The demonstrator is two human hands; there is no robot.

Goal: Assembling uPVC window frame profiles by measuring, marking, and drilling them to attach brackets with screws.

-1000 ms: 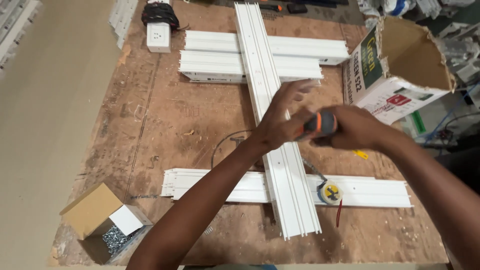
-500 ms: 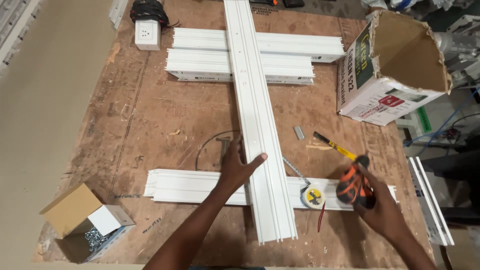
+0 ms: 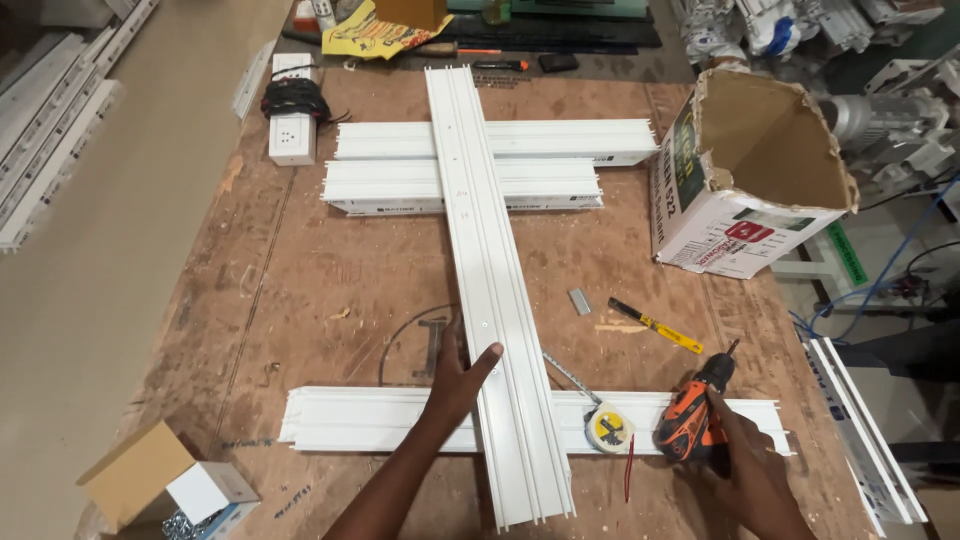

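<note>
long rail: white plastic channel rail, running away from the person down the middle of the counter. It's lying across two sets of white rails: a cross rail near the person and a stacked pair at the far end.

left hand: left hand is flat and spread, fingers pressing on the long rail's left edge right where it crosses the near cross rail. Not wrapped around anything, just pinning it.

right hand: right hand is closed around the grip of an orange and black drill, which rests on the right end of the cross rail, bit pointing up and away.

nearby bits: yellow tape measure sitting on the cross rail just right of the long rail, yellow utility knife on the bare wood, small grey clip beside it.

further out: open cardboard box on its side at the right, white power strip with a black cord at far left, small box of screws at the near left corner.

how the rail handles: looks light and hollow, probably flexes over that length and slides easily on the smooth rails under it. Thin ribs could dent or crack if squeezed. I'd reckon flat palm pressure over a supported crossing is the best hold, not a pinch at the free end.
</note>
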